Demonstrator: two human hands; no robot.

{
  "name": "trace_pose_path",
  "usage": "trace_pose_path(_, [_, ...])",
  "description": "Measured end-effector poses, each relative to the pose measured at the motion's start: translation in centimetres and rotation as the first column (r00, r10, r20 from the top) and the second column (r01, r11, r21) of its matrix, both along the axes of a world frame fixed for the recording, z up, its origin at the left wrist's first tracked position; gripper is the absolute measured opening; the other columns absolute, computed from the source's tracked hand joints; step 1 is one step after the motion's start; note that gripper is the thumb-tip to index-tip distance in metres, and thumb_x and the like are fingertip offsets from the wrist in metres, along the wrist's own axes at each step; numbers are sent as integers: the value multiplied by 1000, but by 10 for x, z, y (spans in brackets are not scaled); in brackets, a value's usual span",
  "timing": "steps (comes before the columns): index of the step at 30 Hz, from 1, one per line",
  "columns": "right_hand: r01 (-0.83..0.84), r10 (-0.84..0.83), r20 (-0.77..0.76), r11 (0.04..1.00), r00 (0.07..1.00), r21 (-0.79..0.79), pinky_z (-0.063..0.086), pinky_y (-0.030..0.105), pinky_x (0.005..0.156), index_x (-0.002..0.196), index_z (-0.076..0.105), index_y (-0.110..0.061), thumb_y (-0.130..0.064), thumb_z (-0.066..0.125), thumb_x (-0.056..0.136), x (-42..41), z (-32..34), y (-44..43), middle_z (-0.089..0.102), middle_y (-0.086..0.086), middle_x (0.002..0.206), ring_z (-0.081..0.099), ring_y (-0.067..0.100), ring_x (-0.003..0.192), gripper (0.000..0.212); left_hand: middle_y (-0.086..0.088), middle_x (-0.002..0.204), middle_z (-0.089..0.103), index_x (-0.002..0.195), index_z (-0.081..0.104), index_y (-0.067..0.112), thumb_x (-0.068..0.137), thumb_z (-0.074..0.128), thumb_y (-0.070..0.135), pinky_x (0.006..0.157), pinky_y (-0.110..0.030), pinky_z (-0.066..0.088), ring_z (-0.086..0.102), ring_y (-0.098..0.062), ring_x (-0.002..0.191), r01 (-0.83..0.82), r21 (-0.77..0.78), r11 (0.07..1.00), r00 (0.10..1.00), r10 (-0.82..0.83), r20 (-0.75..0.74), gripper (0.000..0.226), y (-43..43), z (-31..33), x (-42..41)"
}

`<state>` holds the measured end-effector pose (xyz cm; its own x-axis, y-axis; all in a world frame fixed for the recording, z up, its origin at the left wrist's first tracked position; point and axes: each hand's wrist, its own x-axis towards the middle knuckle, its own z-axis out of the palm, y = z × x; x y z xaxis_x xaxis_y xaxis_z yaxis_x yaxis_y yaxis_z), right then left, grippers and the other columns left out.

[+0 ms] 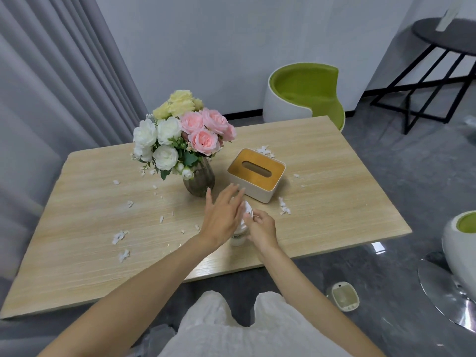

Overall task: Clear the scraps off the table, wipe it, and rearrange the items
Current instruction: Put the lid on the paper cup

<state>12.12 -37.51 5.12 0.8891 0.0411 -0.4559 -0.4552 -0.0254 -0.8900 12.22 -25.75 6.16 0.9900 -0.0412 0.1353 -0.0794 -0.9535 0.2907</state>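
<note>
1. Curled fingers of the right grip (261, 228) are closed on the ribbed lid of a white container (238, 238), which is stood upright on the worktop (334, 202) near its front edge.
2. The left grip (221, 215) is held released, its fingers straight and spread over the container's top; whether they press on it cannot be told.
3. Small white scraps (119, 237) are scattered over the worktop, mostly left of the container, with a few around the tissue box (256, 173).
4. A glass vase (199, 180) filled with pink, white and pale yellow flowers (180, 130) is stood just behind the left grip.
5. The tissue box, topped with a wooden lid, is set just right of the vase and behind the container.
6. A green chair (304, 94) is seen beyond the far edge.
</note>
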Motion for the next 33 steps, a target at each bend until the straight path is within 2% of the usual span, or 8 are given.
trace_pose_path(3, [-25, 25, 23, 1000, 999, -1, 52, 41, 93, 113, 62, -21, -23, 59, 92, -3, 1, 0, 69, -4, 106, 64, 14, 103, 22, 6, 154, 29, 149, 27, 21, 104, 18, 34, 118, -45, 17, 14, -9, 145, 3, -66, 998, 995, -10, -100, 48, -5, -9, -2])
trace_pose_path(10, [-133, 157, 139, 976, 978, -171, 53, 32, 85, 102, 62, -16, -22, 53, 94, 4, 7, -8, 67, 0, 98, 63, 15, 95, 12, 3, 154, 30, 150, 24, 20, 93, 0, 43, 115, -43, 22, 17, -13, 145, 48, 21, 999, 990, -45, -131, 66, -1, -8, 4])
trace_pose_path(13, [-206, 217, 78, 971, 973, -124, 53, 41, 90, 111, 55, -21, -27, 53, 94, 6, 6, -12, 65, 0, 107, 62, 16, 101, 18, 5, 156, 24, 151, 22, 22, 100, 7, 46, 119, -46, 4, 8, -9, 146, 46, -96, 994, 990, -58, -126, 58, 5, -5, -1])
trace_pose_path(16, [-266, 282, 90, 951, 955, -155, 52, 39, 91, 124, 46, -23, -31, 43, 98, 5, 7, -17, 59, -3, 116, 56, 14, 104, 27, 5, 155, 23, 150, 23, 27, 90, 2, 67, 116, -39, -13, 3, -8, 146, -55, -109, 992, 998, 56, 7, 75, 17, -7, -23])
trace_pose_path(19, [-348, 365, 95, 924, 926, -162, 48, 37, 97, 134, 41, -25, -34, 38, 100, 10, 11, -25, 54, -5, 123, 50, 14, 113, 36, 1, 158, 14, 152, 9, 28, 76, 28, 82, 116, -34, 9, 10, -15, 146, -31, -194, 981, 987, 0, -158, 95, 21, -18, -42])
trace_pose_path(23, [-464, 480, 113, 874, 870, -144, 42, 31, 100, 133, 45, -28, -37, 35, 101, 12, 17, -27, 52, -10, 125, 47, 9, 119, 35, 10, 152, 26, 149, 17, 30, 72, 76, 49, 103, -24, 31, 30, -8, 136, -243, -551, 798, 968, 167, -185, 98, 8, -22, -48])
trace_pose_path(27, [-560, 595, 212, 803, 775, -204, 33, 20, 95, 140, 43, -23, -32, 36, 102, 14, 30, -21, 50, -8, 134, 44, 7, 123, 39, 9, 149, 34, 147, 25, 28, 73, 80, 39, 106, -26, 33, 34, -8, 133, -315, -632, 708, 943, 309, -123, 93, 13, -12, -55])
trace_pose_path(33, [-703, 776, 181, 626, 604, -338, 36, 30, 103, 146, 28, -19, -25, 49, 96, 17, 45, 17, 39, 6, 146, 41, 18, 130, 55, 6, 151, 31, 149, 25, 27, 74, 77, 46, 105, -27, 32, 31, -10, 135, -401, -572, 716, 895, 439, -79, 93, 61, 16, -82])
